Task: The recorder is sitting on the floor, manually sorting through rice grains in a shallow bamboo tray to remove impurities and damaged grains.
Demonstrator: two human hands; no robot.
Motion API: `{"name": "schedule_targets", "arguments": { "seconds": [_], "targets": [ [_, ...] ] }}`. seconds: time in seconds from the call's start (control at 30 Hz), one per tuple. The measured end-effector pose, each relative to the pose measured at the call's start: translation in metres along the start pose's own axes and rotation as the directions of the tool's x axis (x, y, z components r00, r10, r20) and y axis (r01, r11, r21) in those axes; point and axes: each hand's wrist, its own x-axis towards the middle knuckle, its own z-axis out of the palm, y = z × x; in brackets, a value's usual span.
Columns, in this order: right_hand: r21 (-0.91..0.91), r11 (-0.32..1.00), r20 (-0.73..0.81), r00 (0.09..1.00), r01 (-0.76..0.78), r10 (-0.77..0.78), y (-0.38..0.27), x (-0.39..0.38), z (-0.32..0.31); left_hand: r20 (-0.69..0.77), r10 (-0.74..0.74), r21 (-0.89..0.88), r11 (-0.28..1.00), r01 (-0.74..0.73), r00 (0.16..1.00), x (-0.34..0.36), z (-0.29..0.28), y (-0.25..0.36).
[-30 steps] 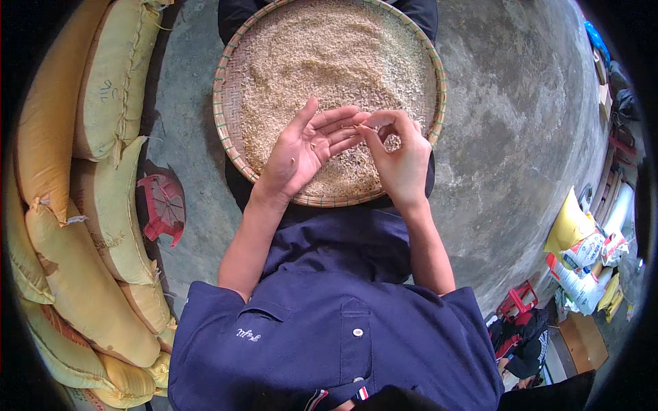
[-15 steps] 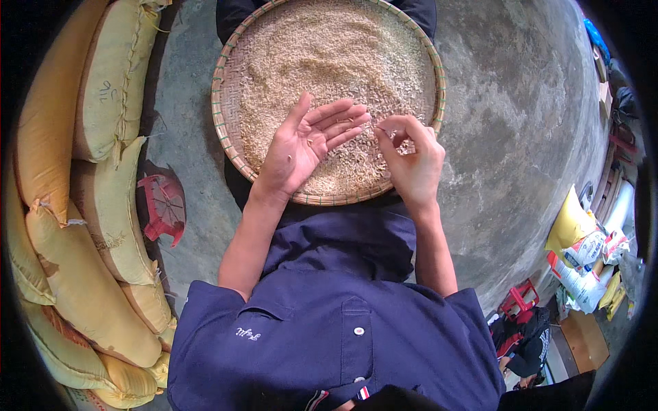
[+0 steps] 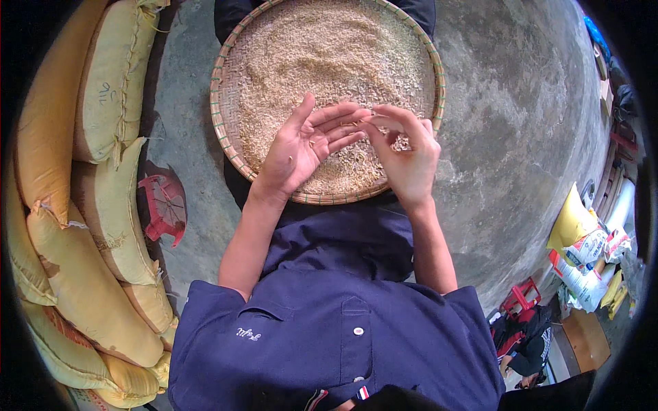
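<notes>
My left hand (image 3: 295, 151) is held palm up over a round woven basket (image 3: 218, 103), with its fingers stretched out. A few loose grains (image 3: 312, 144) lie on its palm and along the fingers. My right hand (image 3: 410, 154) meets it at the fingertips. The right thumb and forefinger are slightly apart there, and I see nothing clearly held between them. Below both hands a broad layer of pale husked grain (image 3: 308, 55) covers most of the basket. Its near right part is partly hidden by my right hand.
Full yellowish sacks (image 3: 89, 288) are piled along the left. A red plastic stool (image 3: 163, 205) sits beside them on the grey concrete floor (image 3: 507, 137). To the right are a yellow bag (image 3: 572, 219), other packages and another person (image 3: 524, 342).
My right hand has moved slightly left, bringing its thumb and forefinger to the left fingertips. Those two fingers were pinched together and are now slightly apart. My left hand has barely moved.
</notes>
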Motion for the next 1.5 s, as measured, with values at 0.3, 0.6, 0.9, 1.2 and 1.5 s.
{"name": "schedule_targets", "arguments": {
  "seconds": [0.3, 0.6, 0.9, 1.2, 1.5],
  "targets": [
    [0.121, 0.992, 0.048, 0.998, -0.045, 0.04, -0.002, -0.007, 0.001, 0.012, 0.089, -0.144, 0.986, -0.086, 0.996, -0.001, -0.001, 0.005],
    [-0.049, 0.972, 0.451, 0.863, -0.229, 0.226, 0.001, -0.022, -0.019, -0.011, 0.11, -0.19, 0.976, -0.11, 0.994, -0.001, 0.001, 0.005],
    [-0.167, 0.986, 0.47, 0.878, -0.008, 0.087, 0.011, -0.028, -0.012, -0.009, 0.109, -0.2, 0.974, -0.109, 0.994, -0.001, -0.001, 0.005],
    [-0.228, 0.973, 0.37, 0.927, 0.023, 0.064, 0.005, -0.029, -0.012, -0.015, 0.098, -0.073, 0.992, -0.099, 0.995, -0.001, 0.002, 0.003],
    [0.042, 0.994, 0.104, 0.99, -0.097, 0.092, -0.004, -0.008, 0.001, 0.025, -0.052, 0.01, 0.999, 0.052, 0.998, 0.0, -0.003, -0.003]
  ]
}}
